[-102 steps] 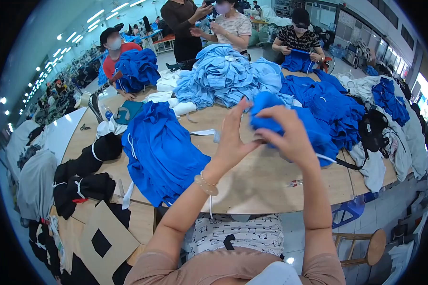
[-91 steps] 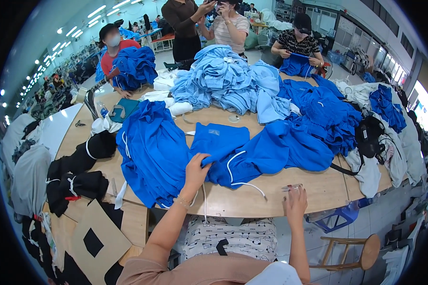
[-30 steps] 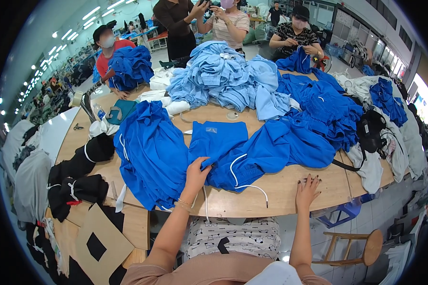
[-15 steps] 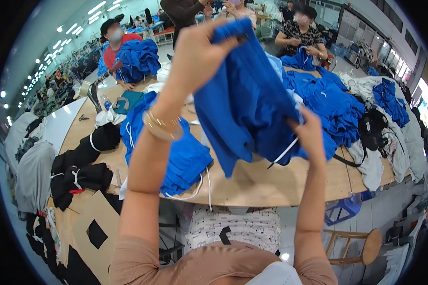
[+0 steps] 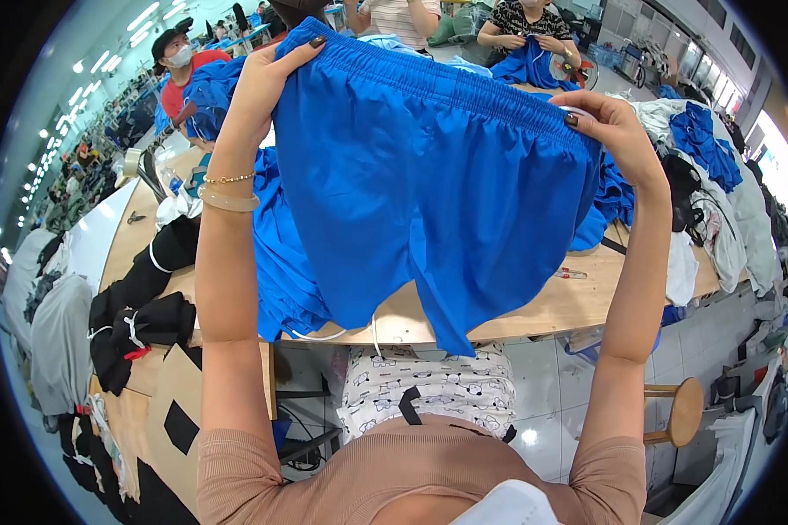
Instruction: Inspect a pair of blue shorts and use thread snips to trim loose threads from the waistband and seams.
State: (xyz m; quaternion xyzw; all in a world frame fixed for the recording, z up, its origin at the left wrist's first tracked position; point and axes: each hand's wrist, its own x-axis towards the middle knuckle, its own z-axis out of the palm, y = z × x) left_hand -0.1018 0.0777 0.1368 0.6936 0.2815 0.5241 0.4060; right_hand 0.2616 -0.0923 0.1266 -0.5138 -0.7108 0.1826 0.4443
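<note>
Blue shorts [image 5: 350, 175] hang in the air above the near edge of the wooden surface [image 5: 534, 315], waistband up, spread wide between the person's two hands. The left hand [image 5: 268, 83] pinches one end of the gathered elastic waistband, its thumb lying over the cloth on the near side; that grip sits higher than the other. The right hand [image 5: 622, 144] pinches the opposite end, thumb in front and fingers curled behind the band. Both legs dangle, one hem dipping past the edge. Behind and left of them, a pile of blue garments [image 5: 282, 271] rests on the surface, near black cloth bundles [image 5: 153, 324] tied with white strips. A small red-handled tool [image 5: 571, 274] lies on the right, just beside the shorts. Across the surface, a co-worker in a red top [image 5: 173, 98] is beside more blue cloth [image 5: 212, 94].
</note>
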